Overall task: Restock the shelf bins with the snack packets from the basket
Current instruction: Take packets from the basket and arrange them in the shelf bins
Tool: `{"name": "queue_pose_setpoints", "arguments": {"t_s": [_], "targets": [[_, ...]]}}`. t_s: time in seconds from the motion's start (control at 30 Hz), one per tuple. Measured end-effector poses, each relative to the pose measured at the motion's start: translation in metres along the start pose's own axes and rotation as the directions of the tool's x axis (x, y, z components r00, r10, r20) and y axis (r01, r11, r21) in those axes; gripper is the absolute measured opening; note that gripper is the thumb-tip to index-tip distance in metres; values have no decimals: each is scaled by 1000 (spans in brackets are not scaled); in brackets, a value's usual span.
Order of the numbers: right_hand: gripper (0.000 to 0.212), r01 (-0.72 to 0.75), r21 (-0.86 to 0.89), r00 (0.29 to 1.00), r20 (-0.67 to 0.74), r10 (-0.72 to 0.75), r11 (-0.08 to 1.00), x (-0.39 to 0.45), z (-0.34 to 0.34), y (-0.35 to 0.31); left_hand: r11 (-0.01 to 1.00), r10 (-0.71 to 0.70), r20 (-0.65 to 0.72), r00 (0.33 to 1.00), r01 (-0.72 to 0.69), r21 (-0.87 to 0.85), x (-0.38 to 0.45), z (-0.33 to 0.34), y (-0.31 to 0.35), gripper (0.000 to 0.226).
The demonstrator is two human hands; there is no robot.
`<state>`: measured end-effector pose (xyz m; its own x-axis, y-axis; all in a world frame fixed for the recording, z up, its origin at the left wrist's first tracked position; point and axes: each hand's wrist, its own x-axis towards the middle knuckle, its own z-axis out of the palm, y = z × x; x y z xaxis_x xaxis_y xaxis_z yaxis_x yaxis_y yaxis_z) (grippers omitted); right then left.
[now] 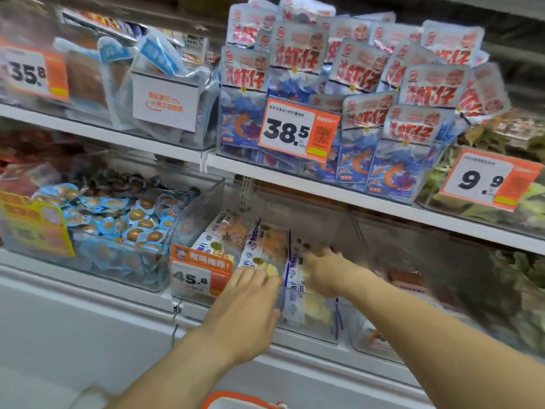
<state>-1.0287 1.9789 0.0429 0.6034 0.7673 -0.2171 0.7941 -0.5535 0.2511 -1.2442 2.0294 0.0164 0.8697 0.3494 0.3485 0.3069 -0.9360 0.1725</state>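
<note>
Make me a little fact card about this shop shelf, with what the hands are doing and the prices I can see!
place: shop shelves with clear bins
left hand: reaching into the 45.8 bin, on the snack packets
right hand: in the same bin, among the packets; blurred, grip unclear
bin to the left: egg packets
shelf above: prawn packets, tag 38.5
other tags: 35.8, 9.9
basket: orange rim at bottom edge

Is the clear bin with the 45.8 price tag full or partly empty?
Partly empty: the clear plastic bin holds white snack packets only up front.
</note>
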Motion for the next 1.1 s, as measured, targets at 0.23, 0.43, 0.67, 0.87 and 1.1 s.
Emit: {"name": "queue_pose_setpoints", "arguments": {"t_s": [0.23,0.43,0.67,0.87,1.1], "targets": [[63,78,48,987,136,-84,996,30,21,-1,999,-37,-6,999,37,-22,3,1,4,36],[71,21,-13,997,73,-20,1000,44,20,1,999,-40,-15,999,40,-29,4,1,5,35],[66,48,33,995,80,-51,998,42,12,1,998,-36,-6,999,35,-53,6,4,3,36],[84,255,110,946,-234,-224,961,-19,-24,-1,962,6,-252,968,-74,-262,7,0,7,30],[15,570,398,672,-729,-130,719,-148,60,-16,960,-170,153,974,198,-195,-34,34,31,8]]}}
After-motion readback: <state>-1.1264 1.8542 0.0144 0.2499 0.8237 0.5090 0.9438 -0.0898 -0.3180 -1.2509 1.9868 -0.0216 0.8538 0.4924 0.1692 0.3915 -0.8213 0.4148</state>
